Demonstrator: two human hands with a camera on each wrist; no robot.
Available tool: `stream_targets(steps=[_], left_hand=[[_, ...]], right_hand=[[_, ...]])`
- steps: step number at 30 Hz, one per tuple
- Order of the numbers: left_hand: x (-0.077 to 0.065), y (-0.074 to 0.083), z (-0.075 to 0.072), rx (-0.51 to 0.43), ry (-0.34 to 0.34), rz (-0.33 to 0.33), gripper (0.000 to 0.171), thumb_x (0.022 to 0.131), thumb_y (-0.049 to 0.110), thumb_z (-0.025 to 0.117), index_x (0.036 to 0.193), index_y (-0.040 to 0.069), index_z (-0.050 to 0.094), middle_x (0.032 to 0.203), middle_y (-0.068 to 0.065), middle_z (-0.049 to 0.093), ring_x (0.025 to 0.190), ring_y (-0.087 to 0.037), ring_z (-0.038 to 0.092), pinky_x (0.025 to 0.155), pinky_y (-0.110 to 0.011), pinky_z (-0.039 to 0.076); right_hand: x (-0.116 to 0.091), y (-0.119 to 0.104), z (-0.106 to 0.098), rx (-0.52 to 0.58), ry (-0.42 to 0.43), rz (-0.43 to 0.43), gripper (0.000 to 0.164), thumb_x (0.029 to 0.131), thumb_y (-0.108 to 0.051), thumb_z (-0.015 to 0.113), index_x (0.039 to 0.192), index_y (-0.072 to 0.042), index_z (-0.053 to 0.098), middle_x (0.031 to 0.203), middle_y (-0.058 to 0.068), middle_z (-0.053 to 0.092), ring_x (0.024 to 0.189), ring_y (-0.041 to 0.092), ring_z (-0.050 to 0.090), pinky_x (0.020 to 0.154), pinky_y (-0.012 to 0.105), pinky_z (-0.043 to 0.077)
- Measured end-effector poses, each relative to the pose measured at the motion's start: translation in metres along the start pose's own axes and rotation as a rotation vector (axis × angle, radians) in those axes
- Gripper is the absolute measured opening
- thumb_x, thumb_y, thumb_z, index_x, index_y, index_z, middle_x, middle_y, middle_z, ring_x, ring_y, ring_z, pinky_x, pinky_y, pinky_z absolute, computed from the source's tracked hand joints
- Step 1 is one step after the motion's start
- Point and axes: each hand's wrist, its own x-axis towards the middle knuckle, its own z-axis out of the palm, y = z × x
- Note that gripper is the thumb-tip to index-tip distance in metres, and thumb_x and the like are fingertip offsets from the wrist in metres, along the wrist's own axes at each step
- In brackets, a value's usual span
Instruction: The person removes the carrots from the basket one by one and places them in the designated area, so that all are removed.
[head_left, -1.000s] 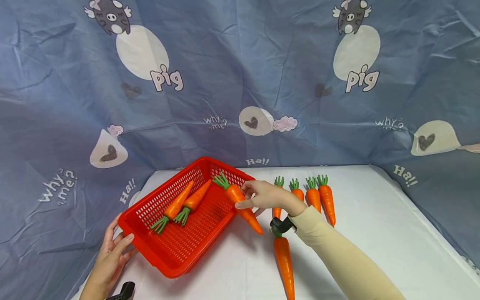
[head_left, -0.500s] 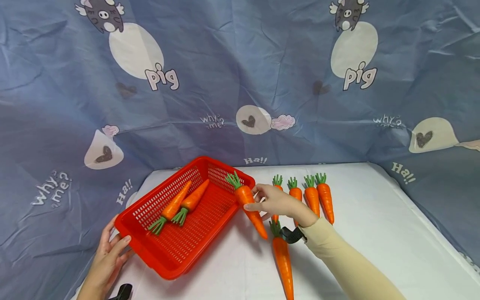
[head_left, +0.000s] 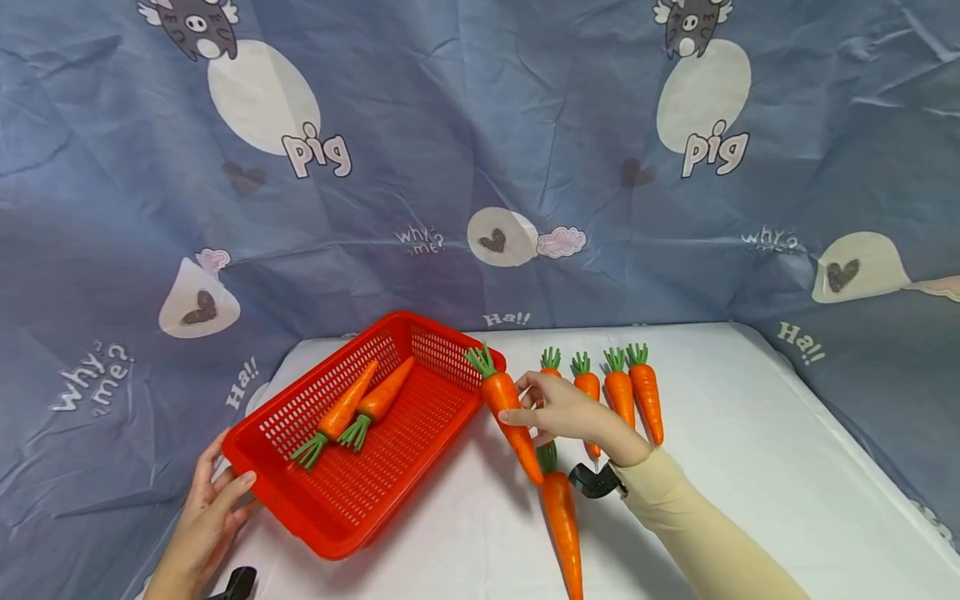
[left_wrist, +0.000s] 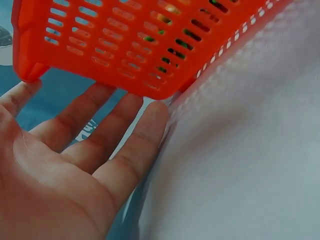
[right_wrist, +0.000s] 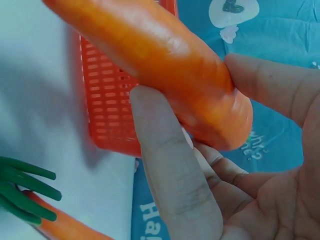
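Observation:
My right hand (head_left: 558, 407) pinches a carrot (head_left: 504, 400) with green stalks between thumb and fingers. The carrot is held at a slant beside the right end of a red plastic basket (head_left: 277, 508), stalks up. In the right wrist view the carrot (right_wrist: 170, 55) crosses in front of the basket (right_wrist: 107, 100). My left hand (head_left: 206, 517) holds the basket's near left corner, thumb on the rim. The left wrist view shows its fingers (left_wrist: 135, 145) reaching under the perforated basket (left_wrist: 105, 40). Inside the basket lie two carrots, one left (head_left: 347, 406) and one right (head_left: 386, 393).
Several carrots (head_left: 647, 392) lie in a row on the white table (head_left: 750, 467), behind and right of my right hand. Another carrot (head_left: 561, 525) lies nearer, below my right wrist. A blue printed cloth (head_left: 420, 167) hangs behind the table.
My right hand has drawn back to the right with the carrot, from over the basket to beside its right end. The left hand keeps its hold; the view has shifted slightly.

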Motion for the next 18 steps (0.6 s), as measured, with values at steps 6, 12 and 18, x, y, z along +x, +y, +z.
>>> stream_targets(steps=[6,12,18], left_hand=[[0.005,-0.002,-0.008,-0.015,-0.077,0.03,0.075,0.109,-0.005,0.047,0.164,0.037,0.021,0.132,0.02,0.069,0.111,-0.003,0.072,0.082,-0.027,0.064],[0.006,-0.002,-0.014,-0.054,-0.123,0.039,0.074,0.108,-0.01,0.045,0.163,0.034,0.024,0.134,0.015,0.07,0.113,-0.005,0.071,0.084,-0.029,0.064],[0.009,-0.001,-0.015,-0.044,-0.15,0.047,0.073,0.108,-0.01,0.045,0.163,0.033,0.024,0.135,0.014,0.07,0.114,-0.006,0.071,0.085,-0.029,0.064]], right_hand=[[-0.01,0.003,0.001,0.025,0.023,0.009,0.054,0.095,-0.031,0.083,0.131,-0.001,0.056,0.101,0.011,0.06,0.076,0.022,0.069,0.07,0.039,0.067],[-0.02,0.007,0.001,0.053,0.046,0.02,0.054,0.095,-0.03,0.083,0.131,-0.001,0.055,0.103,0.01,0.059,0.08,0.023,0.067,0.071,0.042,0.067],[-0.031,0.013,-0.004,0.071,0.055,0.01,0.053,0.097,-0.028,0.082,0.13,0.001,0.054,0.103,0.011,0.056,0.088,0.023,0.065,0.074,0.048,0.067]])
